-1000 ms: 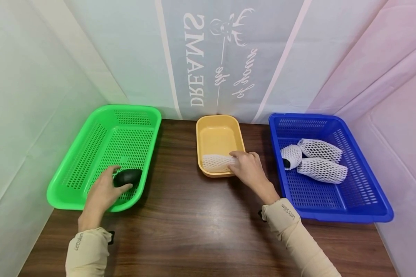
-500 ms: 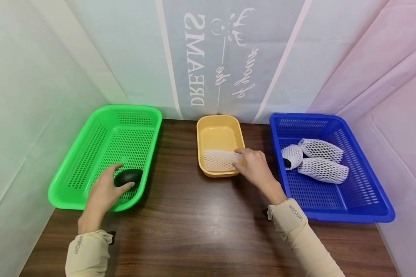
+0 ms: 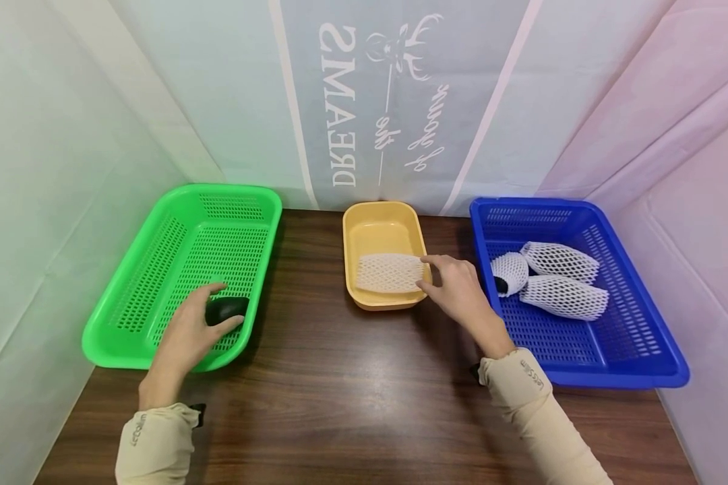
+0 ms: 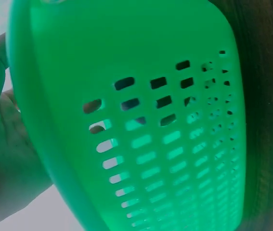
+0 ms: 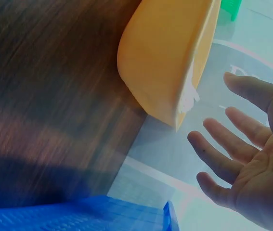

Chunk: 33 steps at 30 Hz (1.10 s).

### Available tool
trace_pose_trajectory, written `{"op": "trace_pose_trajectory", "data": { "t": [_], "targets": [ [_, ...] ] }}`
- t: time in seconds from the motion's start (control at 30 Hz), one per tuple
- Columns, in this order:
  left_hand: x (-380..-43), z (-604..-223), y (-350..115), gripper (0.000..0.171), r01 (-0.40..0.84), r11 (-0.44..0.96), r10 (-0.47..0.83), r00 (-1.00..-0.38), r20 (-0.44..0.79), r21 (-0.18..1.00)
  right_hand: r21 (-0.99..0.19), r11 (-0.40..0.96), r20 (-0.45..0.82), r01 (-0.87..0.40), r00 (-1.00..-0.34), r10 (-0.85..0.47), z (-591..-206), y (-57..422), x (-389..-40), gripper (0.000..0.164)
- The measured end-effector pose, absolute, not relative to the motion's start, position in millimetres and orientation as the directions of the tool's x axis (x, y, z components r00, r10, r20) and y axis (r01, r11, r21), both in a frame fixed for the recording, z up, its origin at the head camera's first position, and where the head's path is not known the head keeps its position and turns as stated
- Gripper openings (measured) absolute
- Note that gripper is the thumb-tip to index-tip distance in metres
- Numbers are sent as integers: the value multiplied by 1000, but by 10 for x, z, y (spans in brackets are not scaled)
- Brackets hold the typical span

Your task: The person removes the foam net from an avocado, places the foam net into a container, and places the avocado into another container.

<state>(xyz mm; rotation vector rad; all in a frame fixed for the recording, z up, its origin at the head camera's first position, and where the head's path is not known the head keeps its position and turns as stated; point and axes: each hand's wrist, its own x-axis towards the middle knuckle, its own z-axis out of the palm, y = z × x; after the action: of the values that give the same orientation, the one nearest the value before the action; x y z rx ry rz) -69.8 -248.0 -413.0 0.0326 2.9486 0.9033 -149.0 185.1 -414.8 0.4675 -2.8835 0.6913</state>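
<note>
A dark, glossy, oblong thing (image 3: 226,310) lies at the near right corner of the green basket (image 3: 99,333). My left hand (image 3: 185,333) reaches over the basket's near side, thumb and fingers spread around that dark thing, with a gap below the upper fingertip. The left wrist view has this hand (image 4: 11,159) partly hidden behind the basket's wall. In the yellow tray (image 3: 381,232) a white foam net sleeve (image 3: 390,273) lies flattened. My right hand (image 3: 461,296) is at its right end, holding nothing; the right wrist view shows its fingers (image 5: 218,156) spread.
A blue basket (image 3: 576,377) stands at the right with white foam-net-wrapped things (image 3: 564,296) inside; one has a dark end showing. All three containers sit on a dark wooden table (image 3: 340,404). A printed cloth (image 3: 394,101) hangs behind, with pale cloth on both sides.
My right hand has let go of the foam net sleeve and drawn away to the right; the sleeve lies flatter. My left hand has shifted slightly right over the dark thing.
</note>
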Motion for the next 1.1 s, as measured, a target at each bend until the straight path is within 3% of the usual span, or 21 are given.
{"op": "trace_pose_trajectory", "data": {
  "t": [0.53,1.1],
  "targets": [
    [-716,-4114,-2361,74,71,805,131,-990,-60,589,-489,845,124,-218,-976,-180,-4008,2135,-1464,43],
    [-736,-4214,-2273,74,82,801,163,-983,-83,592,-497,846,103,-194,-981,-165,-3982,2204,-1372,46]
  ]
}}
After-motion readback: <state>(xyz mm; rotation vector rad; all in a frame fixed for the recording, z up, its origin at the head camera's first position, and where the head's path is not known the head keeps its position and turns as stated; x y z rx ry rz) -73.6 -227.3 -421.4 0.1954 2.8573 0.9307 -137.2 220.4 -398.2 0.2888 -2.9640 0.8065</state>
